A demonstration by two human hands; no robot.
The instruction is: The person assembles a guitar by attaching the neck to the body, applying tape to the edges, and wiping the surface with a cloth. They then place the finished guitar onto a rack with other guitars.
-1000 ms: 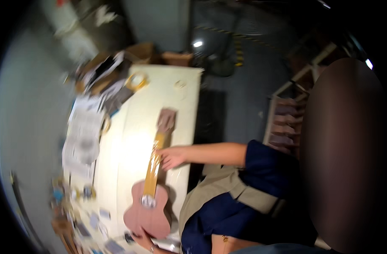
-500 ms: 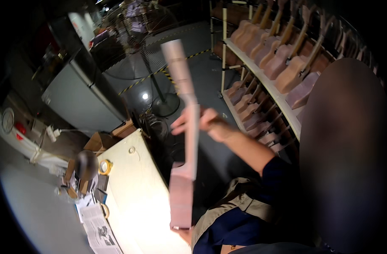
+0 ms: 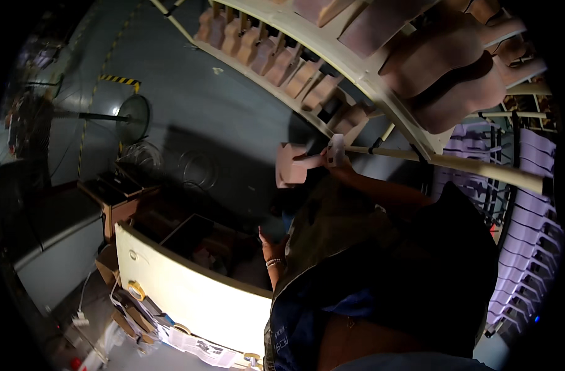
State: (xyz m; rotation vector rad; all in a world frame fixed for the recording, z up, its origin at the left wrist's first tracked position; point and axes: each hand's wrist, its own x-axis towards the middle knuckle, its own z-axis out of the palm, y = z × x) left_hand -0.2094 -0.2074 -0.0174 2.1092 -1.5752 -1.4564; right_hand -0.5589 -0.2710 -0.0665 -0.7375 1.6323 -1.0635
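Note:
My right hand (image 3: 333,159) grips the neck of a pale pinkish, unfinished ukulele (image 3: 292,166) close to its headstock. The ukulele's body points left, over the dark floor beside the lower rack shelf. My left hand (image 3: 272,249), with a beaded bracelet at the wrist, is near the worktable's edge. Its fingers are stretched out and nothing is in them. Several similar ukuleles (image 3: 322,93) stand in a row on the lower shelf, and larger-looking bodies (image 3: 440,55) lie on the upper shelf.
A white worktable (image 3: 196,290) holds tape rolls (image 3: 136,289) and papers. Cardboard boxes (image 3: 118,201) stand past it, and a round fan base (image 3: 133,117) is on the floor. A rack pole (image 3: 480,170) juts out at right, before rows of purple-lit instruments (image 3: 523,235).
My view has swung right toward the rack. The ukulele, upright over the table's edge before with both hands at it, is now beside the rack in my right hand; my left has let go.

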